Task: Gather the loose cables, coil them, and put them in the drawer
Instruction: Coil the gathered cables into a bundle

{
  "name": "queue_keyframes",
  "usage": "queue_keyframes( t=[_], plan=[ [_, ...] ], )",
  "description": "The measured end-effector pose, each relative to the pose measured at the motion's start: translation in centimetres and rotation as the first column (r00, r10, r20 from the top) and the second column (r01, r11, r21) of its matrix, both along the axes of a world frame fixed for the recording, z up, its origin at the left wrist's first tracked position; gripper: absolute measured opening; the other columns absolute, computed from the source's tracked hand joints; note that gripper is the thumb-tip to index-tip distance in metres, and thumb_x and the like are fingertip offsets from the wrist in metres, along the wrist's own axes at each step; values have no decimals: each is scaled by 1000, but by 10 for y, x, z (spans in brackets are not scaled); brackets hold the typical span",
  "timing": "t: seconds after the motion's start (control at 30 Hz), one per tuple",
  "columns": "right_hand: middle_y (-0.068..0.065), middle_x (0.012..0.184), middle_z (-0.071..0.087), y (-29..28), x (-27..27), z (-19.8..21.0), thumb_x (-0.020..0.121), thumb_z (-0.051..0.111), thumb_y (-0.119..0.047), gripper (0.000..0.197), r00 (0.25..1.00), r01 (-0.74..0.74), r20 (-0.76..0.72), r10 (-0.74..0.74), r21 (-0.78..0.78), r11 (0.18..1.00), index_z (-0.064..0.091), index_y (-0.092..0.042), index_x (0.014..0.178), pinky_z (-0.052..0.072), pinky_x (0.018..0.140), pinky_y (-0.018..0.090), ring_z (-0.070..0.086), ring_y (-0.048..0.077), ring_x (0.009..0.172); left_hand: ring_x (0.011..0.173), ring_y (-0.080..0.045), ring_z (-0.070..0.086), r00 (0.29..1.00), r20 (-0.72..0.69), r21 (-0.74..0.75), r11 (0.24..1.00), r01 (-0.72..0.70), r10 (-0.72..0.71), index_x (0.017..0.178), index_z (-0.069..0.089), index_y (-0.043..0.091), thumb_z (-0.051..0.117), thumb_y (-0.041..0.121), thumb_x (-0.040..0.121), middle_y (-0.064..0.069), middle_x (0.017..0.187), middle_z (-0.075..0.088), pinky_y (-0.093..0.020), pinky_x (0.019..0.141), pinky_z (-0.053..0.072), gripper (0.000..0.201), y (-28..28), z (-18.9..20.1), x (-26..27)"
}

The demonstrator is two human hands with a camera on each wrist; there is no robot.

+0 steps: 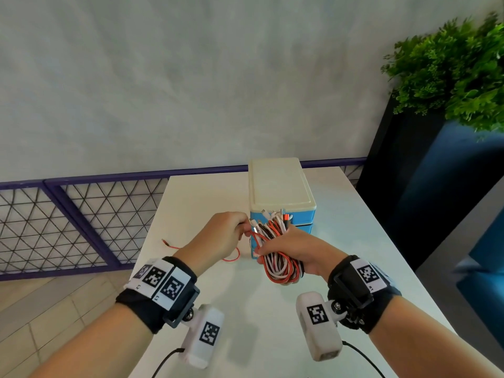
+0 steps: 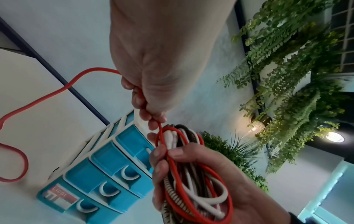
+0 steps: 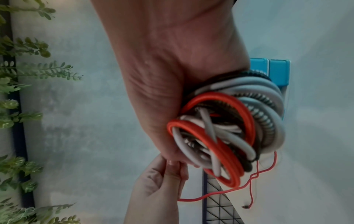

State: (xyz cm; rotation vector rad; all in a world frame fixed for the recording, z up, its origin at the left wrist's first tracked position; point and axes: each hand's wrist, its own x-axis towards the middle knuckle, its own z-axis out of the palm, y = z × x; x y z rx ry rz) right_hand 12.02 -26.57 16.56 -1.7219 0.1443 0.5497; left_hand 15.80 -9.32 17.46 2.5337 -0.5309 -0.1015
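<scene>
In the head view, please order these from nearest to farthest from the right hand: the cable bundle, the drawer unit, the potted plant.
1. Cable bundle: gripped in the right hand itself.
2. Drawer unit: on the table, just behind the hand.
3. Potted plant: far right, beyond the table edge.

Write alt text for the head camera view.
A person's right hand grips a coiled bundle of red, white and black cables while the left hand pinches a loose red cable trailing across the white table. Behind the hands stands a small blue drawer unit with a cream top.
</scene>
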Motion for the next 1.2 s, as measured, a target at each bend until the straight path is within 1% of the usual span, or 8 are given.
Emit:
queue_keyframes(
  t=[0.17, 0.27, 0.4, 0.57, 0.83, 1.0, 1.1, 1.2],
  plan=[
    [9, 84, 76, -3, -2, -4, 77, 77, -10, 32, 1000, -10, -16, 10, 8, 1000, 64, -5, 107, 58, 70, 31, 74, 19, 79, 58, -5, 47, 997, 60, -49, 997, -53, 55, 87, 66, 10, 44, 13, 98, 3, 70, 56, -11, 50, 36, 24, 2, -1, 2],
    [8, 83, 74, -6, 2, -10, 75, 75, -9, 30, 989, 122, 81, -120, -18, 992, 64, -9, 103, 59, 68, 31, 73, 18, 73, 52, -4, 46, 992, -112, -103, 992, -73, 62, 83, 63, 11, 38, 16, 101, 4, 68, 57, -10, 46, 35, 32, 5, 2, 4],
    [8, 81, 74, -16, 13, -18, 79, 69, -9, 29, 930, 336, 144, -337, 33, 941, 60, -11, 106, 59, 68, 33, 73, 18, 72, 50, -9, 53, 758, -649, -380, 889, -254, -61, 87, 61, 8, 30, 14, 104, -2, 68, 55, -15, 47, 43, 36, 12, 0, -3],
    [7, 85, 74, -15, 17, -23, 79, 70, -15, 28, 904, 372, 217, -368, 23, 928, 60, -16, 105, 60, 77, 38, 73, 20, 79, 58, -8, 66, 553, -801, -538, 681, -497, -229, 92, 67, 11, 50, 9, 96, 3, 70, 70, -18, 57, 56, 18, 3, 5, -16],
    [2, 74, 67, 2, 10, -23, 80, 67, -11, 8, 913, 270, 290, -287, 96, 958, 62, -17, 81, 58, 78, 35, 69, 19, 78, 51, -3, 59, 583, -776, -598, 574, -559, -240, 69, 77, 12, 71, 19, 78, 1, 67, 70, -13, 50, 53, 12, -22, 12, -23],
    [5, 75, 68, 0, 6, -21, 86, 69, -16, 5, 944, 210, 160, -288, 380, 901, 64, -14, 86, 54, 73, 35, 68, 19, 74, 51, -4, 61, 559, -795, -581, 558, -593, -233, 79, 75, 8, 74, 20, 73, 0, 69, 70, -14, 53, 56, 14, -22, 8, -25],
    [10, 82, 69, -2, 3, -20, 80, 71, -37, 36, 967, 198, 49, -252, 484, 852, 64, -9, 102, 56, 73, 36, 68, 23, 77, 51, -4, 61, 553, -802, -569, 570, -593, -226, 74, 73, 8, 72, 18, 80, 0, 67, 70, -14, 52, 55, 11, -22, 9, -26],
    [11, 80, 67, -3, 0, -17, 79, 66, -38, 33, 975, 206, -54, -216, 585, 785, 70, -9, 93, 55, 69, 33, 66, 23, 71, 52, -4, 62, 563, -799, -560, 599, -573, -209, 77, 74, 7, 72, 17, 80, -1, 66, 70, -15, 53, 56, 11, -22, 10, -26]
  ],
)
